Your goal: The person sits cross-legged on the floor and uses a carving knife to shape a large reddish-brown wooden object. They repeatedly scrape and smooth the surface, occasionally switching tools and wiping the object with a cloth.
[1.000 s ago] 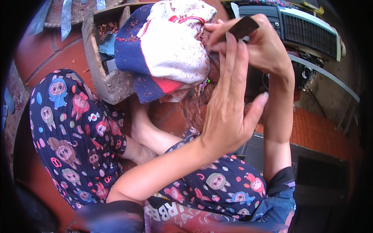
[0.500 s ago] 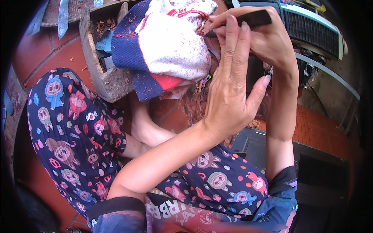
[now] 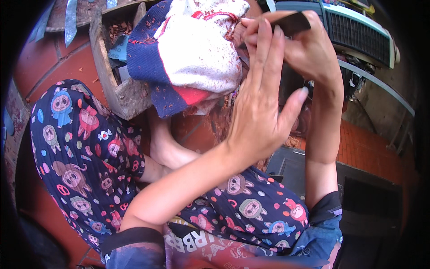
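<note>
My right hand (image 3: 309, 51) is closed around a dark, flat strip (image 3: 295, 23); its exact kind does not show. My left hand (image 3: 257, 112) has its fingers stretched out and thumb apart, overlapping the strip's lower end and part of the right hand. Beyond the fingertips a bit of reddish-brown wood (image 3: 240, 32) shows, mostly hidden. Beside it a white cloth with navy and red trim (image 3: 197, 54) lies bunched up, sprinkled with reddish shavings.
Left of the cloth stands a wooden box (image 3: 130, 96) holding shavings and a blue sheet (image 3: 118, 49). Blue-grey strips (image 3: 70, 22) hang over a woven tray at the upper left. A grilled appliance (image 3: 358, 33) stands at the upper right, above a metal rail (image 3: 380, 85).
My left hand has shifted slightly left and toward me. The dark strip has slid a little to the left, and more of its lower end is hidden behind my left fingers.
</note>
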Motion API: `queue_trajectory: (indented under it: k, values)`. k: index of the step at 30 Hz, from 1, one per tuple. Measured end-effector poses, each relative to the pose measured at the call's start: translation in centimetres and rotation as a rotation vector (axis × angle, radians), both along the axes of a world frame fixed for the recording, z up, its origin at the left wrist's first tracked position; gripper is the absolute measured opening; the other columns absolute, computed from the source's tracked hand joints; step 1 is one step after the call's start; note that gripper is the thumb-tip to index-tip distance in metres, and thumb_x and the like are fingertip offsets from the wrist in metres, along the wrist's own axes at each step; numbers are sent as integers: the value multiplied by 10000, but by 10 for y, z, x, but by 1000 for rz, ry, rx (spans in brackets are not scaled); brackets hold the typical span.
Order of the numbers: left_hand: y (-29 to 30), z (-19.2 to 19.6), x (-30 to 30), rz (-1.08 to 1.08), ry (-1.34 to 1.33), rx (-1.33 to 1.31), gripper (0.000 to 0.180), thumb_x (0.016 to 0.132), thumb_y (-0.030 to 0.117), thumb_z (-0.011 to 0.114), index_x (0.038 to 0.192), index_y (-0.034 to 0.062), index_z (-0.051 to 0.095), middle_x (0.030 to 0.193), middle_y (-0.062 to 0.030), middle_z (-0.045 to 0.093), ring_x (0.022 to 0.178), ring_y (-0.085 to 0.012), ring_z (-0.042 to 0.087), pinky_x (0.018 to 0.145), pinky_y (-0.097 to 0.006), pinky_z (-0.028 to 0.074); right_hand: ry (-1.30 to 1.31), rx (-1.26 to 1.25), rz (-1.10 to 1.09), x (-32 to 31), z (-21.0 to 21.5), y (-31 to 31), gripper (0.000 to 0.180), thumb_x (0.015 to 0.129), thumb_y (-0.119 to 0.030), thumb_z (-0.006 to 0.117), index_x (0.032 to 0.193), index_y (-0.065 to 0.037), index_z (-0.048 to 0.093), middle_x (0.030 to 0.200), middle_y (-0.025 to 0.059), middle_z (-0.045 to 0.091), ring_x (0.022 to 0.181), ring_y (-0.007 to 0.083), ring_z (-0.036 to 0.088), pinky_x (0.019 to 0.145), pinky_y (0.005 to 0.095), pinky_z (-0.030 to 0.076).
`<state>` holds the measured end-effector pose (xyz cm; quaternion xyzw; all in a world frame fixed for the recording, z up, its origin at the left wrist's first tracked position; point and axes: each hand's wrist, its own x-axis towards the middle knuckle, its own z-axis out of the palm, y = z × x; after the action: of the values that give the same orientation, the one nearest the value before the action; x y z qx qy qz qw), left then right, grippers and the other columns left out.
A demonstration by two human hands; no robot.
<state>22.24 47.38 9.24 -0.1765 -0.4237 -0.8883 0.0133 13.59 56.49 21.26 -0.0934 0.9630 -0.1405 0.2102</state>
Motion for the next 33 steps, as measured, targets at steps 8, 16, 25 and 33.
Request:
queue_trajectory:
  k: [8,16,25,33]
  values:
    - [2,2,0,8,-10,27,879,894,209,664,1568,-17,147,1626,-289,64,1458,-551,135,1177,-512,264,-11,48,90,-4,3,4,182,868,18,690,1040,78,682,933,151,741,987,231,707,927,359,565]
    - [-12,2,5,-13,-10,-20,863,891,203,658,1559,-32,165,1618,-297,93,1456,-540,162,1176,-523,260,-83,56,134,-8,5,2,154,858,46,651,1006,72,683,918,113,731,923,173,690,998,378,525]
    - [-62,17,-33,233,92,-211,575,789,49,713,1320,-36,513,1257,-227,569,1145,-405,566,939,-429,472,88,-200,-257,32,33,-27,134,832,27,668,962,51,644,907,59,679,840,96,637,769,230,496]
    - [-122,7,-85,136,328,-525,117,727,19,747,825,46,689,791,-119,676,780,-308,647,711,-397,510,78,-486,-343,42,16,-54,455,787,-41,743,1216,22,608,851,48,644,805,94,631,712,234,509]
